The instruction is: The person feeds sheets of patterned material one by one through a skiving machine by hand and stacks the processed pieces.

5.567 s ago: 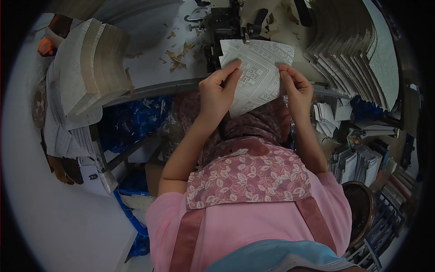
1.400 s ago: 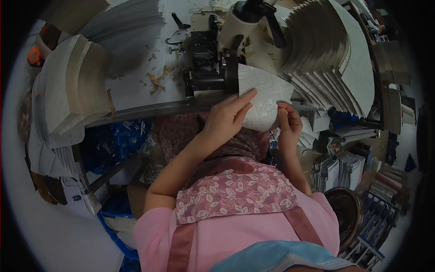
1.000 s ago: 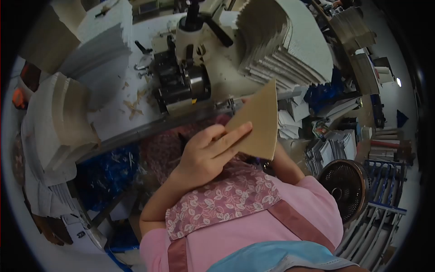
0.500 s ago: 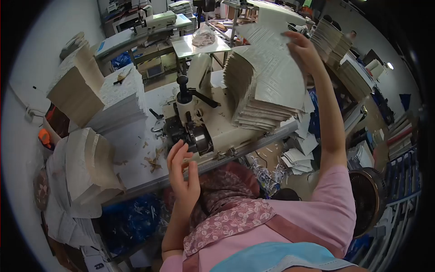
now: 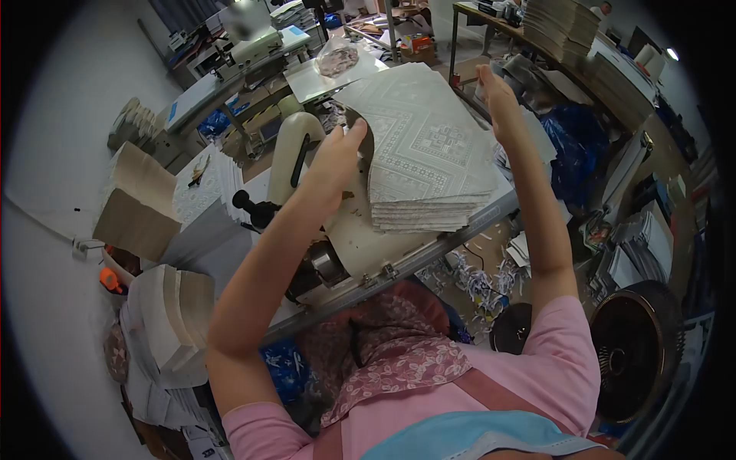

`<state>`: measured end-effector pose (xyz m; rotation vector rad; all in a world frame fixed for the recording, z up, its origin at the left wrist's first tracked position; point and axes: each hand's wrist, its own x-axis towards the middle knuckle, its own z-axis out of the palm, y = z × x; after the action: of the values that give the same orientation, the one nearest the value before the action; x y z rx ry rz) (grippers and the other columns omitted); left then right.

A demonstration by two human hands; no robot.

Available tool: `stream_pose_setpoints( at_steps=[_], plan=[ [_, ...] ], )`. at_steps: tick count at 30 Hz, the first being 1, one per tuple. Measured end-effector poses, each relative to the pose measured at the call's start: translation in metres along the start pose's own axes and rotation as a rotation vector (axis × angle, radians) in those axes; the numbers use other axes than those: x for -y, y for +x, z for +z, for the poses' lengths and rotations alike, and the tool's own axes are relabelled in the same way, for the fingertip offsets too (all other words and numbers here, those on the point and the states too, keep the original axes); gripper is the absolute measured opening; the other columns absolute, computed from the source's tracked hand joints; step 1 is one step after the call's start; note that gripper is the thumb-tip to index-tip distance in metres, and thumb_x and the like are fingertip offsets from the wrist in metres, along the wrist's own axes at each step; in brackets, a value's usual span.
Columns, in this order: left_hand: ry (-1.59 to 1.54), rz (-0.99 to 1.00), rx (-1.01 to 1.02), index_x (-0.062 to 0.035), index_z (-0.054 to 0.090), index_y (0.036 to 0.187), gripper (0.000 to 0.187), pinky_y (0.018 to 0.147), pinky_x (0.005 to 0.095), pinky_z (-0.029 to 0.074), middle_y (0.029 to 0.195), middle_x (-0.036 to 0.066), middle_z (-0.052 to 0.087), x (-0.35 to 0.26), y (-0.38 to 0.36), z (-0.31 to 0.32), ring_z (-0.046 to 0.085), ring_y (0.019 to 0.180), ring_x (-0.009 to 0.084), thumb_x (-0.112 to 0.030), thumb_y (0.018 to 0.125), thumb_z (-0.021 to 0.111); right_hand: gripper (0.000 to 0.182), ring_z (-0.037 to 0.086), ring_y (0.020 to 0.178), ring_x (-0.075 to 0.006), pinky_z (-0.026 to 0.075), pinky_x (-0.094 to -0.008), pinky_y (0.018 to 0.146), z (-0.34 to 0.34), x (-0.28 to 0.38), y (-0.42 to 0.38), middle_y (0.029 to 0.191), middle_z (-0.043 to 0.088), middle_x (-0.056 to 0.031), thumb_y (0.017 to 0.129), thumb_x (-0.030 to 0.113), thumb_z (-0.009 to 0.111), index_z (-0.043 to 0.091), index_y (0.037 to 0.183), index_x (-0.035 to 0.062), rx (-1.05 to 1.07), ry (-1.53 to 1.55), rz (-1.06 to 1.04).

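Observation:
A thick stack of pale embossed sheets (image 5: 437,149) lies on the machine's cream bed, with patterned bands on its top sheet. My left hand (image 5: 333,165) is at the stack's left side, where the edges look dark and curved. Its thumb and fingers are bent around that edge, and some fingertips are hidden. My right hand (image 5: 500,103) is beyond the far right corner of the stack, fingers stretched out and pointing away, with nothing visible in them. Left of the stack stands the cream sewing machine arm (image 5: 291,153), partly covered by my left forearm. A shiny round metal part (image 5: 328,262) is at its front.
Folded piles of sheets (image 5: 138,199) and a cream bundle (image 5: 172,310) stand at the left. Paper shreds (image 5: 483,284) lie below the table edge. A black fan (image 5: 636,349) stands by my right elbow. A blue plastic bag (image 5: 575,142) is to the right.
My left hand has moved from the machine's front to the stack's left edge. The stack, bulging and spread before, now lies flatter and more even. My view has shifted.

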<state>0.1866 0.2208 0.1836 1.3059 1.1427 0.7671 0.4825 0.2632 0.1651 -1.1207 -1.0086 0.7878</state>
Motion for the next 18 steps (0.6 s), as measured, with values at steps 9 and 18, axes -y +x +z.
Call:
stream_pose_setpoints(
  at_steps=[9, 18],
  plan=[
    [-0.125, -0.044, -0.03, 0.0005, 0.036, 0.137, 0.061, 0.098, 0.0478, 0.04, 0.14, 0.016, 0.041, -0.008, 0.089, 0.03, 0.045, 0.121, 0.0313, -0.044, 0.097, 0.045, 0.068, 0.057, 0.107, -0.0156, 0.045, -0.0266, 0.09, 0.008, -0.001, -0.027, 0.117, 0.06, -0.0103, 0.094, 0.056, 0.045, 0.048, 0.131, -0.0008, 0.393, 0.061, 0.229],
    [0.037, 0.346, -0.201, -0.0014, 0.034, 0.141, 0.053, 0.102, 0.0405, 0.04, 0.137, 0.016, 0.045, 0.014, 0.002, 0.043, 0.047, 0.123, 0.0269, -0.034, 0.1, 0.044, 0.059, 0.065, 0.081, -0.0202, 0.052, -0.0305, 0.067, -0.023, -0.055, 0.006, 0.1, 0.064, -0.0154, 0.096, 0.049, 0.044, 0.055, 0.119, -0.004, 0.773, 0.633, 0.461]
  ],
)
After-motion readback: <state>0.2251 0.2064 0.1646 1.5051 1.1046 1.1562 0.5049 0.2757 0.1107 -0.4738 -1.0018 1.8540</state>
